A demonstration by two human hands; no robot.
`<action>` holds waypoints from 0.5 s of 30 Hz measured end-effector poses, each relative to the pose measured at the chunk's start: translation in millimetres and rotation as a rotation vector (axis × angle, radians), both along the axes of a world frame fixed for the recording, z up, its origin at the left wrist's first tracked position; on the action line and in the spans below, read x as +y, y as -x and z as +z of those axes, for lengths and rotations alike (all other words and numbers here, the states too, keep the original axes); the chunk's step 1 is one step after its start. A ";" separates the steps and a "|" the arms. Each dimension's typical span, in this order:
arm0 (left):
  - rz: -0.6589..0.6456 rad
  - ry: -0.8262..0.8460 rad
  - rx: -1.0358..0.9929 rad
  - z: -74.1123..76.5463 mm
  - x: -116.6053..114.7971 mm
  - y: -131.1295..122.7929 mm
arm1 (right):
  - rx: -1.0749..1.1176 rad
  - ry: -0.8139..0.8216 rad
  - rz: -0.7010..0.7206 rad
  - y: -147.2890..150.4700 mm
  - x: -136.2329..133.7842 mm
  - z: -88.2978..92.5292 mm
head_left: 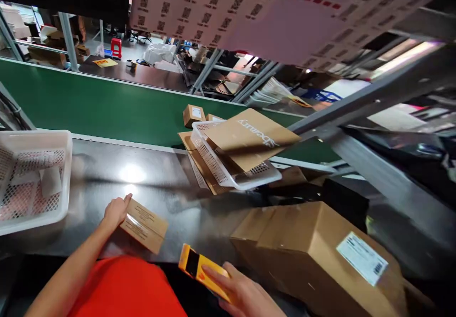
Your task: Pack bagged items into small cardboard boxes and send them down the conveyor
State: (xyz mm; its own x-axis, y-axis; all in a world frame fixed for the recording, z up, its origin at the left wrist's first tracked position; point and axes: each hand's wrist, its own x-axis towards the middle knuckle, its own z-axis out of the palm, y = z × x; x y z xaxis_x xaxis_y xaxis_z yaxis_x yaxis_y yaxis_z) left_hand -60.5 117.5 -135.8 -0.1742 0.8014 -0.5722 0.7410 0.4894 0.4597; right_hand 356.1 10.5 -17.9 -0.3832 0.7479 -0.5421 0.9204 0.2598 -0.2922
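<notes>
Right hand [244, 291] clamping a yellow plastic handheld scanner [203, 272], open left hand [116, 213] touching a flat brown cardboard parcel [144, 225]

A flat brown cardboard parcel [144, 226] with a printed label lies askew near the front edge of the dark steel bench [185, 226], its upper left edge touching the fingers of the left hand [116, 212]. A yellow handheld scanner [201, 272] with a black screen sits tilted in the right hand [242, 291], just off that front edge.
</notes>
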 end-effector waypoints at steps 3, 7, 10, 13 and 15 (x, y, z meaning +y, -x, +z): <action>-0.044 0.005 0.028 2.5 1.0 0.9 | 0.078 -0.005 -0.093 -20.1 -15.7 -21.5; -0.090 0.009 0.061 8.1 3.3 2.7 | 0.157 0.020 -0.138 -33.7 -17.5 -35.8; -0.115 0.013 0.083 9.0 5.7 3.6 | 0.138 0.024 -0.097 -48.3 -18.4 -39.6; -0.148 0.019 0.105 7.6 8.5 4.9 | 0.084 -0.006 -0.058 -40.3 -15.7 -49.8; -0.169 0.022 0.121 6.7 10.6 6.3 | 0.047 -0.043 -0.030 -16.8 -7.3 -63.5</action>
